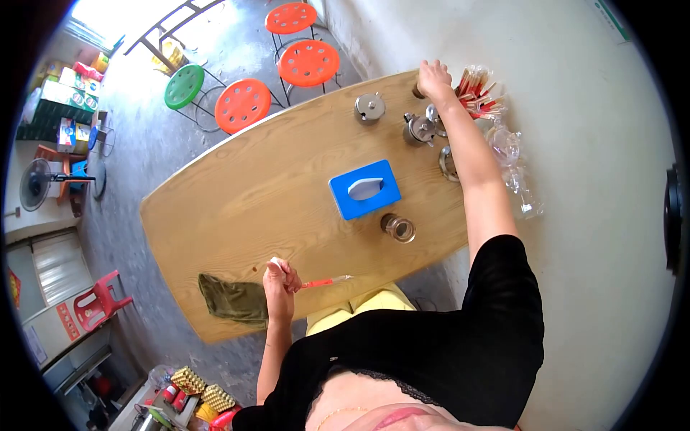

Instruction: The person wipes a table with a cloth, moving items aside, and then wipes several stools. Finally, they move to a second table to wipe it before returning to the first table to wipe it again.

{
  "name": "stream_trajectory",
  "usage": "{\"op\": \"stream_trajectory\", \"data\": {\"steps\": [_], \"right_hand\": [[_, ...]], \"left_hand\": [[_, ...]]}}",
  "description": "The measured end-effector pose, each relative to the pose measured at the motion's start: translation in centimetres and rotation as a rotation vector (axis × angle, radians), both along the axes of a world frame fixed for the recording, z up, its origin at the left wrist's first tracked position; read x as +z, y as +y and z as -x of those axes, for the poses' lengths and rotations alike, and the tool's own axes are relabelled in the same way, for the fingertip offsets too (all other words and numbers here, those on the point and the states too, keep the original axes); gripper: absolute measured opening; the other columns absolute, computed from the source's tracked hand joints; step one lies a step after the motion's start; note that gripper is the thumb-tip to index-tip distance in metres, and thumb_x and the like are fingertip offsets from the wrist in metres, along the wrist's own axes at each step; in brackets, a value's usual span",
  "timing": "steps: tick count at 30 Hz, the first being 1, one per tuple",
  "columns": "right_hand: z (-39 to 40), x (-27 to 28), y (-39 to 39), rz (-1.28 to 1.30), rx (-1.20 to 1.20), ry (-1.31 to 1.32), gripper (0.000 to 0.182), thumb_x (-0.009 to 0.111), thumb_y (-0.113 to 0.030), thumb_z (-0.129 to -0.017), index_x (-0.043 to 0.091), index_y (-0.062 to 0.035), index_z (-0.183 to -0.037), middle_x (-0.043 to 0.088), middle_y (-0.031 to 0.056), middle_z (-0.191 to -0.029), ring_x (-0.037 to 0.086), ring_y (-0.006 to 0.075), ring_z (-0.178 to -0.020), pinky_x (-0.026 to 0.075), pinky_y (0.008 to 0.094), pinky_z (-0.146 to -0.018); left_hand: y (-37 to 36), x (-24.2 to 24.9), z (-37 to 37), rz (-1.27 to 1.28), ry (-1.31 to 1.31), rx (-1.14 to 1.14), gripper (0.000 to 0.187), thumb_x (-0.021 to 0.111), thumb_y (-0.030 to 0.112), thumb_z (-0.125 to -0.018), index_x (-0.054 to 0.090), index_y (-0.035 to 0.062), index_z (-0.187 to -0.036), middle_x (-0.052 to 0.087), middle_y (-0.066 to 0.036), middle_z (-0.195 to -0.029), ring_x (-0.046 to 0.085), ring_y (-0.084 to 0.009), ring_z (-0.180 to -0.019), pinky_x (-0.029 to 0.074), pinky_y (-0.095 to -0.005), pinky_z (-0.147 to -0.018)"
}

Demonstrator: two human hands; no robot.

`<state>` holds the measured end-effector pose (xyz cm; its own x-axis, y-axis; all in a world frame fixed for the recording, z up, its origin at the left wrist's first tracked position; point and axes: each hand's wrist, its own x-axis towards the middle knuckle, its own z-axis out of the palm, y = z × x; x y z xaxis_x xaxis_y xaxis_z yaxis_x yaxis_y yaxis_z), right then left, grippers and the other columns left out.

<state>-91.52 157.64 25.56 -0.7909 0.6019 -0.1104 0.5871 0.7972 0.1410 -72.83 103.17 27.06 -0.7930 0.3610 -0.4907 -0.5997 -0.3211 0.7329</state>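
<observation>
My left hand (282, 279) is closed near the table's front edge, with a small white thing showing at its top. A slim red packet (320, 284) with a clear end sticks out to its right. Left of this hand lies a dark green cloth (233, 300). My right hand (435, 80) reaches to the far right, its fingers closed on a small dark jar (417, 91), partly hidden. Just beside it, a clear bag of red-wrapped sticks (478, 93) lies by the wall. Metal-lidded pots (418, 129) stand under and beside my right forearm.
On the wooden table (215, 208) are a blue tissue box (365, 189), a glass jar (398, 228) and a round metal pot (369, 108). Clear plastic packaging (514, 165) lies along the wall. Red stools (309, 62) and a green stool (184, 87) stand beyond the table.
</observation>
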Motion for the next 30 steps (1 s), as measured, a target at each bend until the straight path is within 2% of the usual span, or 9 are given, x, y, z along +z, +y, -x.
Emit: {"op": "stream_trajectory", "data": {"steps": [5, 7, 10, 14, 17, 23, 25, 27, 30], "right_hand": [[-9.0, 7.8, -8.8, 0.051, 0.281, 0.358, 0.041, 0.072, -0.017, -0.081, 0.057, -0.0081, -0.118, 0.056, 0.0179, -0.115, 0.056, 0.0371, -0.111, 0.052, 0.0428, -0.091], [-13.2, 9.8, -11.9, 0.116, 0.297, 0.386, 0.047, 0.079, -0.014, -0.074, 0.057, -0.0100, -0.116, 0.056, 0.0163, -0.112, 0.056, 0.0345, -0.109, 0.052, 0.0417, -0.088], [-17.4, 8.9, -14.3, 0.175, 0.351, 0.258, 0.047, 0.080, -0.014, -0.072, 0.057, -0.0105, -0.114, 0.056, 0.0146, -0.109, 0.057, 0.0341, -0.106, 0.053, 0.0427, -0.087], [-19.4, 2.1, -13.6, 0.205, 0.307, 0.133, 0.049, 0.082, -0.013, -0.070, 0.057, -0.0118, -0.112, 0.055, 0.0136, -0.108, 0.056, 0.0335, -0.105, 0.052, 0.0434, -0.087], [-20.0, -0.4, -12.9, 0.201, 0.281, 0.155, 0.053, 0.083, -0.014, -0.069, 0.055, -0.0124, -0.115, 0.054, 0.0135, -0.109, 0.055, 0.0330, -0.106, 0.052, 0.0437, -0.087], [-22.0, 2.7, -14.2, 0.197, 0.390, 0.334, 0.079, 0.083, -0.026, -0.074, 0.043, -0.0071, -0.139, 0.048, 0.0181, -0.136, 0.048, 0.0383, -0.123, 0.041, 0.0450, -0.104], [-23.9, 4.8, -16.2, 0.559, 0.364, 0.281, 0.088, 0.083, -0.026, -0.075, 0.035, -0.0101, -0.147, 0.044, 0.0211, -0.140, 0.042, 0.0373, -0.132, 0.037, 0.0431, -0.110], [-26.6, 5.0, -19.9, 0.674, 0.382, 0.340, 0.083, 0.085, -0.032, -0.072, 0.043, -0.0082, -0.140, 0.046, 0.0205, -0.138, 0.046, 0.0366, -0.127, 0.040, 0.0456, -0.106], [-29.0, 1.7, -23.7, 0.416, 0.336, 0.264, 0.074, 0.083, -0.030, -0.073, 0.046, -0.0087, -0.133, 0.050, 0.0190, -0.132, 0.052, 0.0369, -0.118, 0.046, 0.0464, -0.098]], "left_hand": [[-0.4, 0.5, -0.9, -0.088, -0.061, 0.038, 0.049, 0.038, 0.052, -0.104, 0.043, 0.0089, -0.080, 0.037, -0.001, -0.064, 0.034, -0.0118, -0.054, 0.034, -0.0284, -0.053], [-0.2, 0.8, -0.6, -0.055, -0.051, 0.083, 0.042, 0.039, 0.041, -0.106, 0.042, 0.0089, -0.079, 0.037, -0.002, -0.064, 0.035, -0.0130, -0.055, 0.034, -0.0289, -0.054], [0.1, 0.6, 0.0, -0.080, -0.059, 0.100, 0.030, 0.044, 0.030, -0.104, 0.047, 0.0080, -0.084, 0.042, -0.002, -0.071, 0.040, -0.0134, -0.061, 0.036, -0.0280, -0.058], [0.8, 0.4, 0.5, -0.061, -0.020, 0.124, 0.007, 0.052, 0.012, -0.100, 0.054, 0.0065, -0.096, 0.049, -0.001, -0.082, 0.046, -0.0117, -0.070, 0.039, -0.0269, -0.064], [-0.1, -1.1, -0.1, -0.074, 0.069, 0.100, 0.006, 0.056, 0.010, -0.099, 0.058, 0.0069, -0.104, 0.054, -0.001, -0.086, 0.051, -0.0105, -0.075, 0.041, -0.0265, -0.064], [-1.1, -0.6, -2.0, 0.039, 0.071, 0.063, 0.014, 0.055, 0.021, -0.102, 0.058, 0.0073, -0.099, 0.057, -0.001, -0.087, 0.050, -0.0084, -0.070, 0.040, -0.0242, -0.060], [-1.6, -0.9, -2.5, 0.062, 0.078, 0.060, 0.015, 0.054, 0.021, -0.103, 0.058, 0.0074, -0.098, 0.058, -0.001, -0.087, 0.049, -0.0083, -0.068, 0.040, -0.0240, -0.059], [-1.8, -1.2, -3.2, 0.077, 0.080, 0.050, 0.016, 0.054, 0.022, -0.103, 0.058, 0.0075, -0.097, 0.058, -0.001, -0.088, 0.049, -0.0083, -0.067, 0.040, -0.0237, -0.058], [-1.4, -1.4, -3.6, 0.078, 0.027, 0.075, 0.018, 0.056, 0.024, -0.102, 0.057, 0.0069, -0.095, 0.057, 0.000, -0.083, 0.044, -0.0065, -0.060, 0.035, -0.0217, -0.053]]}}
